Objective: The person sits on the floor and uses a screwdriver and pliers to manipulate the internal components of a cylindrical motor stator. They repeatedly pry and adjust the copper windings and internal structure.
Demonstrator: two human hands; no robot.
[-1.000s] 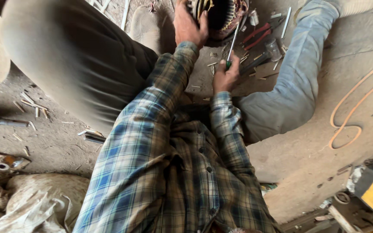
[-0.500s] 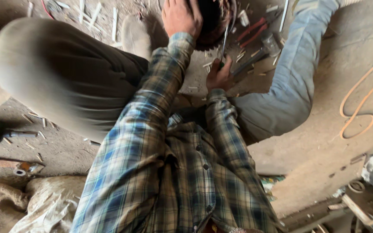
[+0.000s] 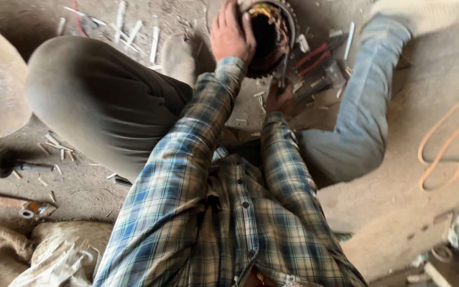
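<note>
- The left hand (image 3: 231, 36) lies flat on the rim of a round motor stator (image 3: 270, 33), up near 12 o'clock. The fingers curl over its edge and grip it.
- The stator is a dark metal ring with copper wire coils inside. It sits on the dirty ground between the person's legs.
- The right hand (image 3: 281, 101) is just below the stator, a bit toward 1 o'clock. It is closed around a thin metal tool (image 3: 284, 69) that points up into the ring.
- Both arms wear a blue and yellow checked shirt (image 3: 229, 212).
- Red-handled pliers (image 3: 314, 56) lie on the ground just right of the stator, with other small tools near them.
- A bent knee in dark trousers (image 3: 96, 101) is at 10 o'clock. A leg in blue jeans (image 3: 362, 111) is at 2 o'clock.
- An orange cord (image 3: 444, 154) loops on the floor at 3 o'clock.
- Little white strips (image 3: 134, 32) lie on the ground at 11 o'clock.
- A dusty sack (image 3: 54, 255) lies at 8 o'clock.
</note>
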